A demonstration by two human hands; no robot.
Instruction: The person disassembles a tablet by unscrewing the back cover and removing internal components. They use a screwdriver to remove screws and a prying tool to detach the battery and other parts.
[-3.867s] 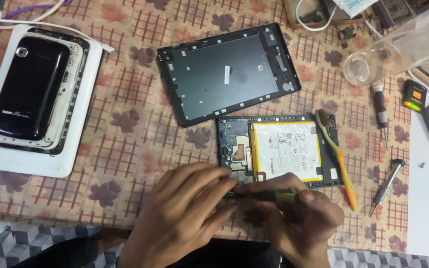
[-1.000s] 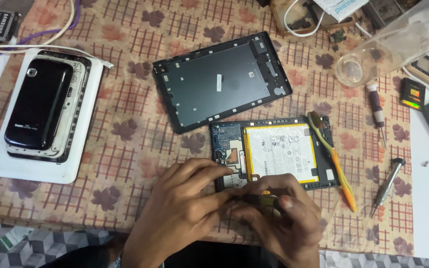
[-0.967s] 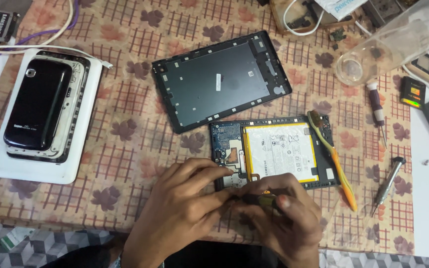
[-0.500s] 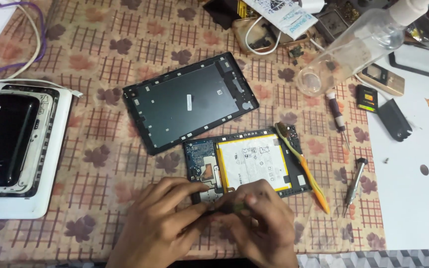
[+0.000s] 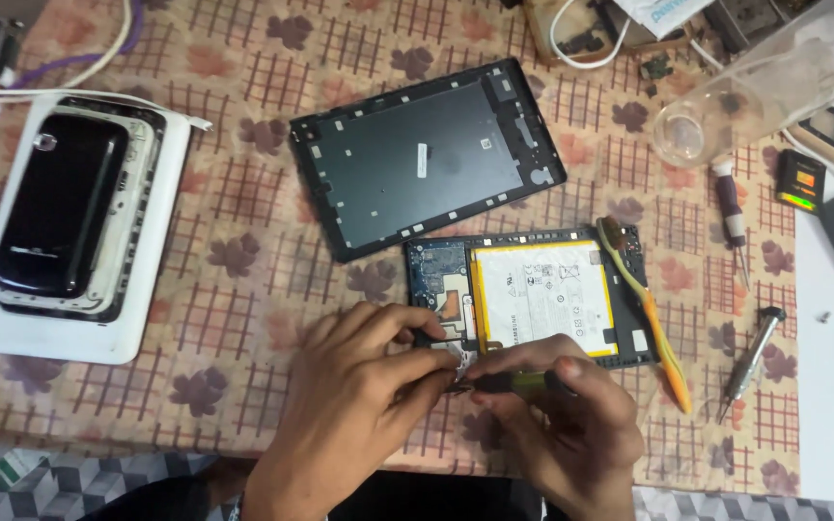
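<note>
Gripping slim tool [image 5: 518, 383], flat tablet [image 5: 533, 299]

Left hand [image 5: 359, 405] and right hand [image 5: 571, 425] meet, fingers pinched.

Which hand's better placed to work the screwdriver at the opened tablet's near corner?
Right. The right hand already grips the screwdriver, tip pointing at the opened tablet near corner. The left hand has fingers on that corner, likely steadying it.

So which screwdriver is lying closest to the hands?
The silver screwdriver, right of the orange toothbrush. The purple-handled screwdriver lies farther up, near the clear bottle.
</note>
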